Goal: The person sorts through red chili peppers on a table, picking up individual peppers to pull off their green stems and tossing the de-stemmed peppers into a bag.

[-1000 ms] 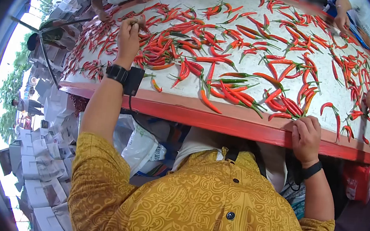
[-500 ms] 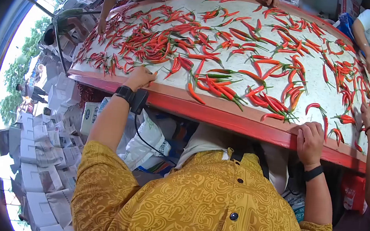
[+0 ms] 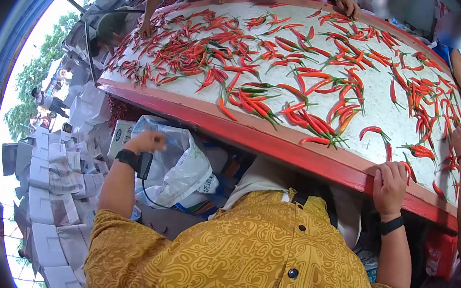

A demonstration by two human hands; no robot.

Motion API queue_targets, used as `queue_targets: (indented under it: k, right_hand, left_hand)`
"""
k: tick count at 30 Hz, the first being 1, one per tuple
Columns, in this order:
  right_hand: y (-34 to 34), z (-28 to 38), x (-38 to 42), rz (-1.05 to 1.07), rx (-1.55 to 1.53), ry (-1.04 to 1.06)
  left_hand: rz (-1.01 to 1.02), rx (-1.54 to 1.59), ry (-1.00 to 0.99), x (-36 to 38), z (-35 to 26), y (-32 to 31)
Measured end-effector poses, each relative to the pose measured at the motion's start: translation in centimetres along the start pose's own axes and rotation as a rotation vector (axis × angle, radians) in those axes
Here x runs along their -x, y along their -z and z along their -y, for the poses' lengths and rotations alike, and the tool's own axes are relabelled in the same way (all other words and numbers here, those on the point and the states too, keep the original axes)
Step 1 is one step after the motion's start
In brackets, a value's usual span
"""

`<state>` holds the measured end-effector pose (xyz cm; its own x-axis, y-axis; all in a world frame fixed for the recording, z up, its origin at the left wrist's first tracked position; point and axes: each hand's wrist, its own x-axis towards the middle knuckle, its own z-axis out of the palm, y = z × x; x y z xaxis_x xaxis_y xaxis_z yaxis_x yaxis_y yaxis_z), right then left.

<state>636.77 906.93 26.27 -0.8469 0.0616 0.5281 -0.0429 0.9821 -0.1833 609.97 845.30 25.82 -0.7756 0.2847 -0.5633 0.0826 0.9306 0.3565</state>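
Note:
Red chili peppers, some with green stems, lie scattered and in heaps across a white table top with a red rim. Below the table's front edge, my left hand hangs over an open white plastic bag. Its fingers are blurred by motion, so whether they hold anything is unclear. My right hand rests on the red rim at the right with its fingers curled over the edge, near a few peppers.
Other people's hands reach onto the table: one at the far left, others along the back and at the right. Stacked white boxes stand at the lower left. A red box is below the table's right end.
My left hand has moved off the table's edge, down and to the left, over the white bag. My right hand stays at the rim. The view has shifted slightly.

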Motion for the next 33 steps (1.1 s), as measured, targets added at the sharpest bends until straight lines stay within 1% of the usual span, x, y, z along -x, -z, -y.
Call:
queue_targets:
  k: [1,3,4,5,7,9,11,12,14,15,16,17,18,19,20,22,23,25,26,28,29,30,32,33]
  right_hand:
    - [0.3,-0.5,0.2,-0.005,0.008,0.012]
    - [0.9,-1.4,0.6,-0.002,0.016,0.027]
    - [1.1,-1.8,0.8,0.001,0.014,0.020]
    - [1.3,-2.2,1.1,0.003,0.012,0.013]
    - [1.7,-3.2,1.6,-0.001,0.011,0.013]
    - [2.2,-4.2,2.1,-0.005,0.017,0.009]
    - [2.7,-5.1,2.7,-0.023,-0.004,0.003]
    - [2.9,-5.6,2.9,-0.021,0.007,-0.002]
    - [3.4,-6.4,3.3,-0.049,0.016,-0.010]
    - [3.7,-6.8,3.6,-0.056,0.026,-0.009]
    - [4.0,-7.3,3.9,-0.052,0.031,-0.011]
    - [4.2,-7.9,4.0,-0.066,0.026,0.000]
    - [4.5,-8.3,4.3,-0.081,0.017,0.016]
    - [4.8,-8.7,4.7,-0.078,0.043,0.004]
    - [5.1,-9.0,4.9,-0.066,0.017,0.001]
    - [5.5,-10.2,5.4,-0.059,-0.005,-0.001]
    - [5.7,-10.6,5.7,-0.028,-0.012,-0.003]
    - [6.2,-11.6,6.1,-0.008,-0.018,-0.003]
    - [6.5,-12.0,6.3,-0.007,-0.017,-0.001]
    - [6.9,-12.7,6.8,-0.041,-0.021,0.001]
    - [7.1,-13.1,7.1,-0.038,-0.027,0.002]
    - [7.3,-13.6,7.3,-0.044,-0.019,0.004]
    - [7.8,-14.5,7.7,-0.055,-0.016,0.008]
    - [8.2,-14.9,7.9,-0.044,-0.015,-0.004]
  left_hand:
    - [0.001,0.002,0.001,-0.1,0.3,-0.3]
    - [-0.192,-0.205,-0.238,-0.6,0.7,-1.2]
    - [-0.279,-0.102,-0.208,-0.7,-1.8,-0.8]
    - [-0.368,0.001,-0.177,-0.9,-5.8,-0.2]
    - [-0.425,0.368,-0.290,-1.5,-13.2,-0.8]
    - [-0.323,0.186,-0.456,-3.6,-17.9,-1.9]
    - [-0.215,-0.031,-0.509,-5.9,-22.1,-3.7]
    - [-0.209,-0.028,-0.519,-7.4,-22.7,-4.0]
    - [-0.417,-0.166,-0.664,-10.9,-24.3,-5.3]
    - [-0.506,-0.095,-0.775,-11.6,-25.7,-5.7]
    - [-0.742,-0.208,-0.851,-12.2,-27.2,-6.1]
    - [-0.816,-0.182,-0.812,-12.5,-28.7,-6.7]
    - [-0.891,-0.155,-0.765,-11.2,-31.0,-6.9]
    - [-0.914,-0.094,-0.835,-10.3,-33.3,-7.6]
    - [-0.909,-0.081,-0.853,-9.3,-35.6,-8.6]
    - [-0.265,0.046,-0.600,-7.1,-39.9,-10.8]
    - [-0.266,0.048,-0.609,-6.2,-41.6,-11.7]
    - [-0.050,-0.259,-0.756,-5.2,-44.1,-13.1]
    - [-0.051,-0.258,-0.756,-6.0,-44.2,-13.6]
    - [-0.282,-0.271,-0.862,-8.4,-44.3,-14.2]
    - [-0.388,-0.361,-0.820,-9.0,-44.5,-14.0]
    - [-0.388,-0.365,-0.813,-9.4,-44.5,-13.8]
    - [-0.703,-0.207,-0.906,-10.1,-44.0,-13.3]
    - [-0.804,-0.230,-0.931,-9.5,-44.4,-12.9]
